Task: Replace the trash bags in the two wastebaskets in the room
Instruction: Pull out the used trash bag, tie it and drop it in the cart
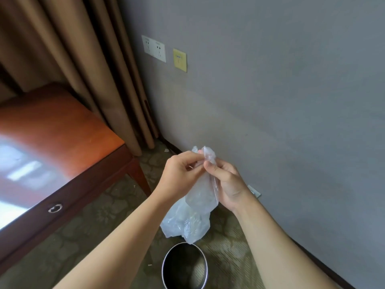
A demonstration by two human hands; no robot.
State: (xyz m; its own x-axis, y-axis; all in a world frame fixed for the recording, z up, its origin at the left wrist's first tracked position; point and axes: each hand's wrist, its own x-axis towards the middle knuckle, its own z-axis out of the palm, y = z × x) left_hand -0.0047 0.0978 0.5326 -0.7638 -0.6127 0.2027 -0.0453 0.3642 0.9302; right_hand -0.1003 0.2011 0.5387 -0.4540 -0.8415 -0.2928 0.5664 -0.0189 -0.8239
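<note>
Head view: the left hand [180,174] and right hand [226,181] both pinch the gathered top of a clear trash bag [192,213], fingertips nearly touching. The bag hangs above an unlined round wastebasket [166,265] on the carpet [87,230], between the desk [62,130] corner and the wall [281,90].

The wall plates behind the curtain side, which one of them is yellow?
The yellow plate is the small single one on the right, nearer the hands. The white outlet plate beside it is wider, a double, and sits closer to the curtain.
</note>
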